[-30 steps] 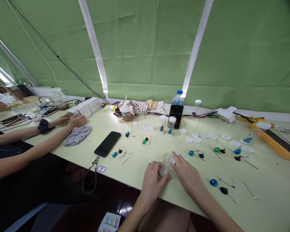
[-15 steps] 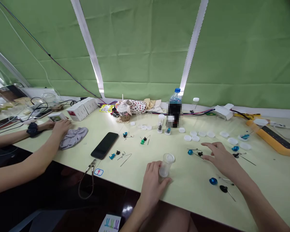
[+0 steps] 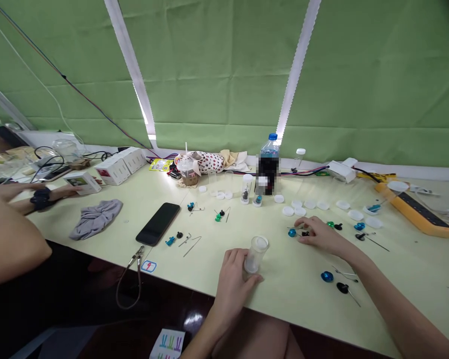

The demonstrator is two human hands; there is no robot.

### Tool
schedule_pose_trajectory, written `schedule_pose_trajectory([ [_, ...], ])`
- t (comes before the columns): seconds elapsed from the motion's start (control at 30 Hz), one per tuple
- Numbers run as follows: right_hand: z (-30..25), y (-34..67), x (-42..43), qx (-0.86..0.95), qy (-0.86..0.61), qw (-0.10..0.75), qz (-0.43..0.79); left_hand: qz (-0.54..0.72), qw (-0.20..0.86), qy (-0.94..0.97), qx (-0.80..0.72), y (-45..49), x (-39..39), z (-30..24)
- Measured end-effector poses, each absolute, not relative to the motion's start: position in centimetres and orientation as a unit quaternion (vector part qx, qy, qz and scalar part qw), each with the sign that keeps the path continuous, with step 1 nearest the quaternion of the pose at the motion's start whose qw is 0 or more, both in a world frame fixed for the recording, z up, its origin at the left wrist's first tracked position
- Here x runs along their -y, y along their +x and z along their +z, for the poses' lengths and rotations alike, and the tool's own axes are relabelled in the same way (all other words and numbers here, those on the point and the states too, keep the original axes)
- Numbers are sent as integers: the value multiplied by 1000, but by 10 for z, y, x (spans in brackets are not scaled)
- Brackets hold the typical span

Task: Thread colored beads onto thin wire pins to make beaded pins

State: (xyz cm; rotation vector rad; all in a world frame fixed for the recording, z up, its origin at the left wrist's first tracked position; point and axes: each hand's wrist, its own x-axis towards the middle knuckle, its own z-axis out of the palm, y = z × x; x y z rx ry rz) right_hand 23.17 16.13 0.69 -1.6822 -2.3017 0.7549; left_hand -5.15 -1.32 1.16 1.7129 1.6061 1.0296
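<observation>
My left hand (image 3: pixel 232 276) curves around the lower side of a clear plastic vial (image 3: pixel 255 257), which stands upright on the table with its top tilted slightly away. The fingers of my right hand (image 3: pixel 320 235) close over a small black disc (image 3: pixel 305 233) with a thin metal rod, part of it hidden by the fingers. Just left of the fingertips lies a blue translucent knob (image 3: pixel 292 233). Nearer my right forearm are a larger blue knob (image 3: pixel 327 276) and another black disc with a rod (image 3: pixel 343 288).
White caps (image 3: pixel 310 204) and clear vials (image 3: pixel 246 190) stand along the back. A phone (image 3: pixel 157 224) and small blue and green parts lie left of centre. A power strip (image 3: pixel 415 212) sits at far right. At left, a co-worker's hand touches a white box (image 3: pixel 83 183) beside a grey cloth (image 3: pixel 97 219).
My right hand has moved left and down, its fingers closing onto the black disc. My left hand stays at the vial. The co-worker's arm has drawn back left from the grey cloth.
</observation>
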Motion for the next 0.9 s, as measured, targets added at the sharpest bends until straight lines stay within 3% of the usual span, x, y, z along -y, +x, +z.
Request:
schedule_pose_trajectory([
  [0.9, 7, 146, -162, 821, -499, 123, 250, 361, 328, 638, -596, -55, 9, 17],
])
